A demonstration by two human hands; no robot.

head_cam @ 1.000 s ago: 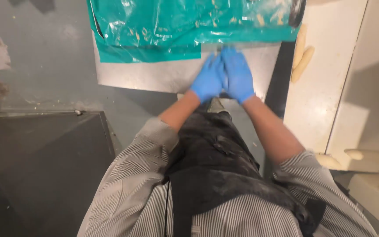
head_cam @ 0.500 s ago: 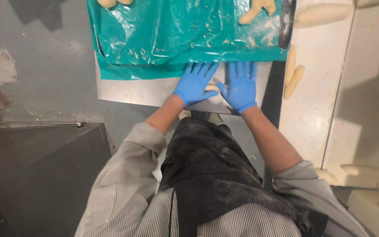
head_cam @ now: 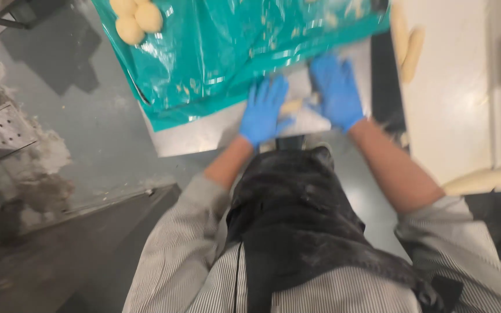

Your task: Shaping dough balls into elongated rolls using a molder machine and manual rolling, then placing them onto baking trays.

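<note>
Left hand (head_cam: 264, 111) and right hand (head_cam: 336, 90): flat, open, pressing dough piece (head_cam: 293, 106) on metal surface (head_cam: 204, 130). Risk: uneven pressure tears dough.

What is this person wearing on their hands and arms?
Both the left hand and the right hand wear thin bright blue disposable gloves ending at the wrist. The forearms are bare; sleeves of a finely grey-and-white striped shirt reach about the elbows.

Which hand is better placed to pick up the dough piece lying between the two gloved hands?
Left, probably. The left hand lies flat with its thumb side touching the dough piece on the metal sheet. The right hand lies just past its other end; motion blur hides whether it touches.
</note>
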